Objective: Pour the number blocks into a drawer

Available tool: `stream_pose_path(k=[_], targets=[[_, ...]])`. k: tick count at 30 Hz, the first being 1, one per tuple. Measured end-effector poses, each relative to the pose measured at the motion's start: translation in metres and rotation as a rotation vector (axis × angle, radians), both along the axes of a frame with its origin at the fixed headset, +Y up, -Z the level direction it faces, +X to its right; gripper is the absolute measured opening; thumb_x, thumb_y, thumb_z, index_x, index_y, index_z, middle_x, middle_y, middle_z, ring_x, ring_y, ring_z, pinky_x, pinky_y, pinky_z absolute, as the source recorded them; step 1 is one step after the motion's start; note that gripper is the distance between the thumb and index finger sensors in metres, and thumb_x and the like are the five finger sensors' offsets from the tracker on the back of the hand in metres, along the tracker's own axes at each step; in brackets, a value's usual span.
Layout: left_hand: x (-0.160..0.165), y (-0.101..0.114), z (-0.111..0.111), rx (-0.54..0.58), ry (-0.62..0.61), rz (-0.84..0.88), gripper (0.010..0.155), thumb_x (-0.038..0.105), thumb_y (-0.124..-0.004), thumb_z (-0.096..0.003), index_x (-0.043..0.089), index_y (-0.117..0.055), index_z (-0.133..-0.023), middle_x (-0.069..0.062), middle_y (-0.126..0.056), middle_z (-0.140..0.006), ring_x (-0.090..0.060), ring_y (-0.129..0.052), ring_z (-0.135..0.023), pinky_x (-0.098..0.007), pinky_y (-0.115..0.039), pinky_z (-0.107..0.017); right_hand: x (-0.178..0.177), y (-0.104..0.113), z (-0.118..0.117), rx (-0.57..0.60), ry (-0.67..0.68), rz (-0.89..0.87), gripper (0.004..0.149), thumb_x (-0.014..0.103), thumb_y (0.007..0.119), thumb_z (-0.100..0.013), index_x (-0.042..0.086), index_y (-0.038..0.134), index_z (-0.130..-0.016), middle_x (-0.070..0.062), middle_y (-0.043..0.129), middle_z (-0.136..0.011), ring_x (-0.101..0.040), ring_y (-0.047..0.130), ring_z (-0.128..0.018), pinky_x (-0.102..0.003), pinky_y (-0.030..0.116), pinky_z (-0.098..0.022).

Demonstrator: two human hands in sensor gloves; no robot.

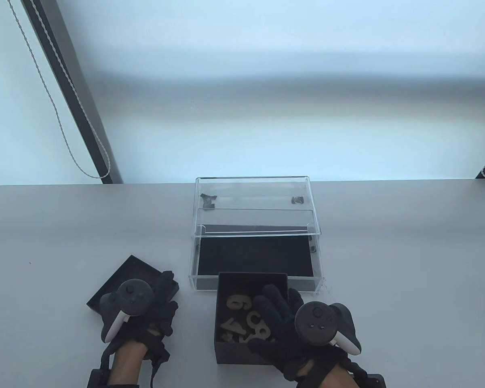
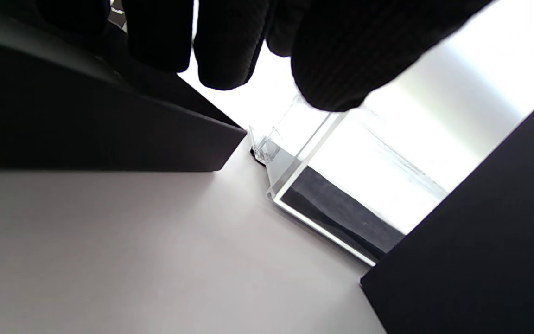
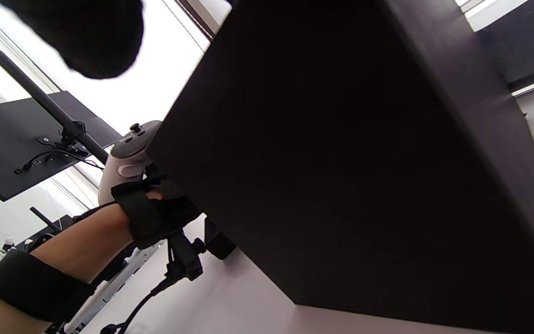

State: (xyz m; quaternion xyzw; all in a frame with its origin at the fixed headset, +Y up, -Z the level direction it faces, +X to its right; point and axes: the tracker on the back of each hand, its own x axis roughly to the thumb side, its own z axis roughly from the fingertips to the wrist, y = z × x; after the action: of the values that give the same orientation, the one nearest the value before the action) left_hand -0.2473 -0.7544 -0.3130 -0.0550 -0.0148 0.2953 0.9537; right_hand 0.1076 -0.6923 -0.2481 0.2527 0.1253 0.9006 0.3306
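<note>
A black box (image 1: 226, 355) holding several wooden number blocks (image 1: 239, 302) stands on the table just in front of the clear drawer (image 1: 254, 258). The drawer is pulled out of its clear case (image 1: 252, 194) and has a black liner. My right hand (image 1: 266, 325) grips the box's right wall, with fingers over the rim and the thumb at the near side. The box's dark wall fills the right wrist view (image 3: 364, 162). My left hand (image 1: 163, 301) rests on the black lid (image 1: 123, 275) lying at the left. In the left wrist view its fingers (image 2: 230, 51) hang over the lid (image 2: 86, 116).
The grey table (image 1: 388, 262) ends at a far edge behind the clear case. A dark pole and a cord (image 1: 68, 101) run along the window at the back left. The drawer (image 2: 341, 213) and the box (image 2: 480, 260) show in the left wrist view.
</note>
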Motion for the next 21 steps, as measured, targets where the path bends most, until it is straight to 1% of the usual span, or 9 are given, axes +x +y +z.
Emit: stream_pose_path(k=[5,11,15,21], targets=[[0.001,0.006,0.002,0.018,-0.003,0.021,0.073,0.044,-0.078,-0.0463,0.029,-0.040,-0.107,-0.012,-0.059,-0.115,-0.042,-0.054,-0.105,-0.068,-0.045,-0.072,-0.005,-0.005,0.001,0.023,0.014,0.093,0.096,0.070,0.078,-0.039,0.019,0.034,-0.108,-0.016,0.019,-0.116,-0.072,0.011,-0.090,-0.086,0.027,-0.058],[0.004,0.010,0.006,0.025,-0.011,0.034,0.074,0.045,-0.077,-0.0464,0.029,-0.039,-0.107,-0.012,-0.058,-0.115,-0.043,-0.053,-0.105,-0.069,-0.044,-0.073,-0.011,-0.007,0.003,0.085,0.002,0.209,0.094,0.067,0.082,-0.039,0.018,0.039,-0.108,-0.018,0.030,-0.116,-0.073,0.017,-0.090,-0.085,0.032,-0.059],[0.006,0.011,0.007,0.024,-0.015,0.042,0.074,0.045,-0.077,-0.0466,0.029,-0.038,-0.107,-0.012,-0.057,-0.115,-0.043,-0.052,-0.106,-0.069,-0.044,-0.073,-0.013,-0.006,0.003,0.105,-0.013,0.248,0.088,0.061,0.084,-0.041,0.014,0.047,-0.106,-0.018,0.048,-0.113,-0.073,0.027,-0.089,-0.083,0.036,-0.059],[0.006,0.011,0.008,0.012,-0.014,0.050,0.074,0.046,-0.077,-0.0467,0.029,-0.038,-0.108,-0.013,-0.056,-0.116,-0.043,-0.052,-0.106,-0.069,-0.043,-0.072,-0.013,-0.006,0.003,0.109,-0.011,0.269,0.081,0.061,0.084,-0.040,0.009,0.065,-0.100,-0.021,0.068,-0.104,-0.073,0.037,-0.088,-0.081,0.045,-0.059]])
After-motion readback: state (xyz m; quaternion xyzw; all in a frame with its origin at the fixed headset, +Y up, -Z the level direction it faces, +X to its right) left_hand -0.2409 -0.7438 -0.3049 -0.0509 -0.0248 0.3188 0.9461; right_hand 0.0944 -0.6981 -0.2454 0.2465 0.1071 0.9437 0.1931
